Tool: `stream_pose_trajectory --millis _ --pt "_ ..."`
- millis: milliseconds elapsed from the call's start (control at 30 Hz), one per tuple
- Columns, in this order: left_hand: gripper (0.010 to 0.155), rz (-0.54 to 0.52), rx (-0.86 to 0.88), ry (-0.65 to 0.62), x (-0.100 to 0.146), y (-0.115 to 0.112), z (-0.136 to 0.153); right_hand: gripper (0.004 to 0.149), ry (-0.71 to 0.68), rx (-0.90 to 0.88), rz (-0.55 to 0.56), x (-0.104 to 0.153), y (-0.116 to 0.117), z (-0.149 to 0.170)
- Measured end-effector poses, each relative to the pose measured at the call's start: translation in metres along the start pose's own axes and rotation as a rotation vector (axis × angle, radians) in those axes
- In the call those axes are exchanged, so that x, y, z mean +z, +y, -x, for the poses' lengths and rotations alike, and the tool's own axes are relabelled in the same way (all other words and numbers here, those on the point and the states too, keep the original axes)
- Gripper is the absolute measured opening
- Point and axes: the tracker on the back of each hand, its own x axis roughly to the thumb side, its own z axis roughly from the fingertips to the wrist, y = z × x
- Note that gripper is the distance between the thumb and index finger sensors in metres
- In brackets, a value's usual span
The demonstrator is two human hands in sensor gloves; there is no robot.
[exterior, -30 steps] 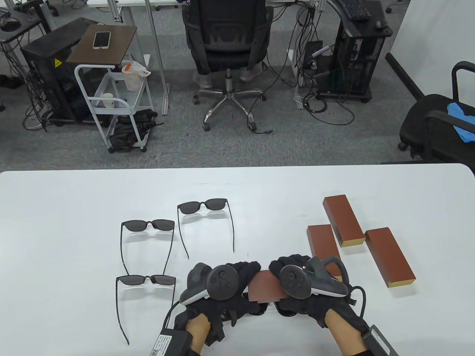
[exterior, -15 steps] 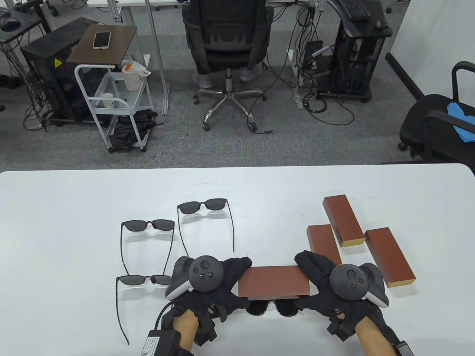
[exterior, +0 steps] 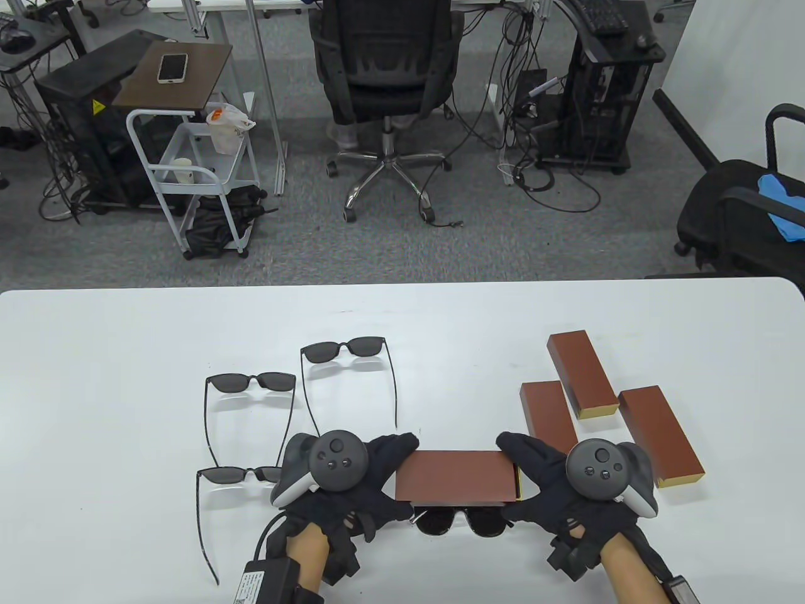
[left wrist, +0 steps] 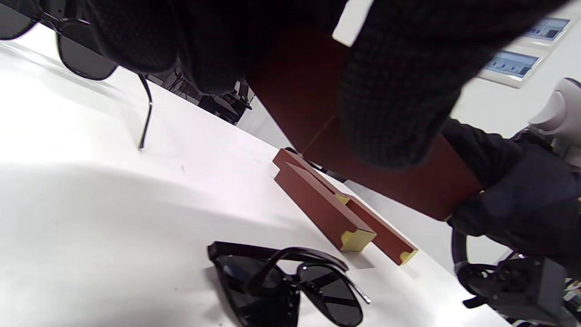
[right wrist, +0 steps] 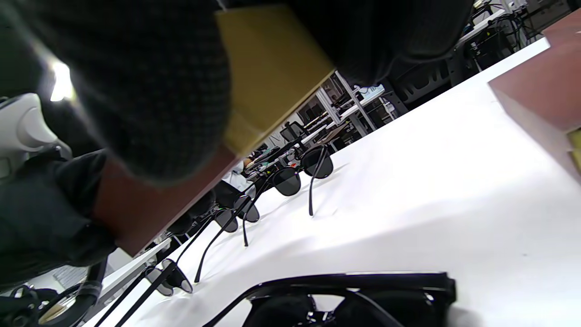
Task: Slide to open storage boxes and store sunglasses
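Observation:
I hold a brown storage box (exterior: pixel 453 481) level above the table, one hand at each end. My left hand (exterior: pixel 393 459) grips its left end. My right hand (exterior: pixel 522 459) grips the right end, where a strip of the yellow inner drawer (exterior: pixel 518 483) shows. In the right wrist view the drawer's yellow end (right wrist: pixel 268 68) sits between my fingers. A folded pair of black sunglasses (exterior: pixel 459 522) lies on the table just under the box, also seen in the left wrist view (left wrist: pixel 290 281).
Three open pairs of sunglasses (exterior: pixel 343 349) (exterior: pixel 251 382) (exterior: pixel 245 475) lie to the left on the white table (exterior: pixel 126 352). Three more brown boxes (exterior: pixel 582 374) (exterior: pixel 547 412) (exterior: pixel 660 437) lie close together at the right. Office chairs and a cart stand beyond the table's far edge.
The box went from tilted between close hands to level, with the hands moved out to its ends. In the last half second the brown sleeve shifted left and the yellow drawer edge appeared at the right.

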Motion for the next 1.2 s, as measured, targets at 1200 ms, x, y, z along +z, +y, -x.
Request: stream_pose_trajectory --millis 1200 --pt "0.089 -0.142 1.035 0.182 0.016 -0.006 0.039 0.082 -0.016 -0.384 0.122 0.015 -0.042 0.017"
